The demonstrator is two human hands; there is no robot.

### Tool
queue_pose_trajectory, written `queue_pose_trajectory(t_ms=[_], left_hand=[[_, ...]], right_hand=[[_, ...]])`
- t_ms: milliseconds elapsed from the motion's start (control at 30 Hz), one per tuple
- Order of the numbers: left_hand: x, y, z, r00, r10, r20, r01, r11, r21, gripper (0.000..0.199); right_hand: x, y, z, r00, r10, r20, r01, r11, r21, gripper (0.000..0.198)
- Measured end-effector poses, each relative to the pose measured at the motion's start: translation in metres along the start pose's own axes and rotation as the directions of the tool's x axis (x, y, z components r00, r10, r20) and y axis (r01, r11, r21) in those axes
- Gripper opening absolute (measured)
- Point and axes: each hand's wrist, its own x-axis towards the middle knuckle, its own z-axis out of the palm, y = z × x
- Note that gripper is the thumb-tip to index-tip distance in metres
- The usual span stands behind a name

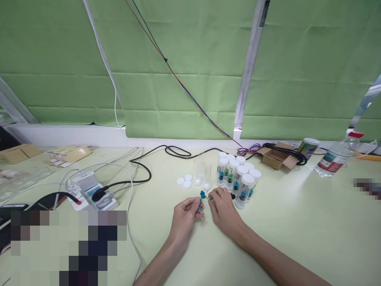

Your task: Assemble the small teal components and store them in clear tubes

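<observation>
Left hand at a small, bright blue, knobbly piece.

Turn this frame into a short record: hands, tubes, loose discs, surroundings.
Left hand: pinches a small blue piece
Right hand: close beside that piece, grip unclear
Lidded tubes: clustered by the right hand, blue or green pieces showing in several
Clear tubes: standing just beyond the hands
White discs: three, lying left of the clear tubes
Right side: red-capped bottle
</observation>
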Motion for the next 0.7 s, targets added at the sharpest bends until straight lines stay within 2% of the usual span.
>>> queue_pose_trajectory(t_ms=[367,700], left_hand=[[0.0007,0.0002,0.0007,1.000,0.010,-0.021,-0.009,1.000,0.010,0.030],[-0.0005,0.0011,0.0010,0.999,0.017,-0.032,-0.017,1.000,0.012,0.030]], right_hand=[[-0.0011,-0.0015,-0.0045,0.999,0.020,0.028,-0.021,0.999,0.038,0.024],[-0.0014,0.0001,-0.0046,0.999,-0.034,0.025,0.036,0.995,-0.096,0.014]])
